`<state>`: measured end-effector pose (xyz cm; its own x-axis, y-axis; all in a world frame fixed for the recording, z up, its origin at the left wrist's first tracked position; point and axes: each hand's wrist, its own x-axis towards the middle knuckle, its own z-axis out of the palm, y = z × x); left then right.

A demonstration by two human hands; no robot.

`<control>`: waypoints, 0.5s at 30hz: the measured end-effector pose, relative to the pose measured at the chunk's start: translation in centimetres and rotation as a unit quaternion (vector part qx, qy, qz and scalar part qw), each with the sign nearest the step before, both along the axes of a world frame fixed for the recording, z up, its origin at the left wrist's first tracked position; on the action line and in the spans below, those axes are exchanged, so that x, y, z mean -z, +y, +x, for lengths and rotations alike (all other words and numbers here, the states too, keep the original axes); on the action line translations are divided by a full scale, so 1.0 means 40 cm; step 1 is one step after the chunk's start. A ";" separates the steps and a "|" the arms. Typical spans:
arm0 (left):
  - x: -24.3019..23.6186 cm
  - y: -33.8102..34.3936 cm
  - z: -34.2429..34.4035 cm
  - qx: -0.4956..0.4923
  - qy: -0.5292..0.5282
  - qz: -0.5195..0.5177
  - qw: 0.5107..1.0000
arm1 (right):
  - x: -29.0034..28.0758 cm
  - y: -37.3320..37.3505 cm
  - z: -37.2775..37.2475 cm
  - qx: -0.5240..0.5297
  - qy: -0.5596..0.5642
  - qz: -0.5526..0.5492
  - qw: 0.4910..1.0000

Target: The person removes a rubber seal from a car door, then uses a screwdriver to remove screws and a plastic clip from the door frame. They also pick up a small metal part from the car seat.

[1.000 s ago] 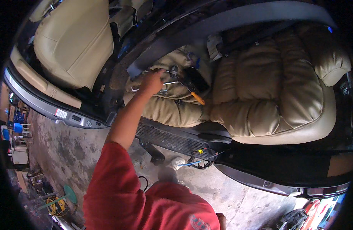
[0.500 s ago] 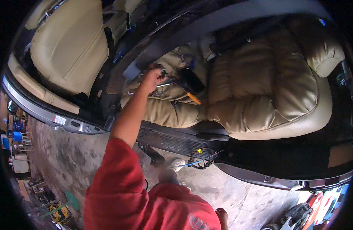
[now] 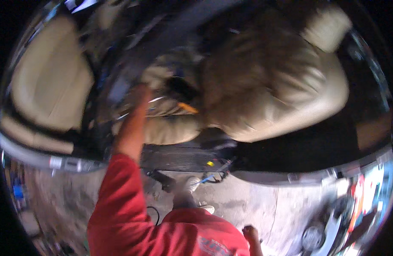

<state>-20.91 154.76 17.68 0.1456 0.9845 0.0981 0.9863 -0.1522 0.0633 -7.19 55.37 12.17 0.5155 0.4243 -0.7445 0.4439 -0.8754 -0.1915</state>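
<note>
My left arm reaches forward into a vehicle. My left hand (image 3: 142, 90) is above a crumpled tan leather seat cushion (image 3: 173, 129), smeared by motion, so its fingers and anything in them cannot be made out. Beside it on the cushion lie a thin shiny metal rod (image 3: 155, 100), a black object (image 3: 182, 88) of unclear kind and an orange handle (image 3: 188, 107), apparently a screwdriver's. Low in the view, beside my red shirt, my right hand (image 3: 250, 232) is raised with its fingers curled in; what they hold, if anything, is hidden.
A tan seat back (image 3: 256, 85) with a headrest (image 3: 327, 27) stands on the right, another tan seat (image 3: 51, 77) at left. A ribbed black door sill (image 3: 175, 158) runs in front of me. A blue rod-like thing (image 3: 210, 177) and wiring lie by my shoes on concrete (image 3: 239, 198).
The whole view has shifted and blurred, with the seats now further left. My left hand, earlier pinching a small dark thing, is now smeared. My right hand shows more fully.
</note>
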 end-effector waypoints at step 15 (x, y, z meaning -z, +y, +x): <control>-0.405 -0.394 0.021 0.206 -0.140 -0.415 0.875 | -0.122 0.020 -0.259 0.319 0.002 0.040 0.947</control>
<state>-20.09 139.00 33.90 0.5898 0.6033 -0.5368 0.7863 -0.2778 0.5518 -17.56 56.15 17.07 0.6826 0.0825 -0.7262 -0.1720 -0.9475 -0.2694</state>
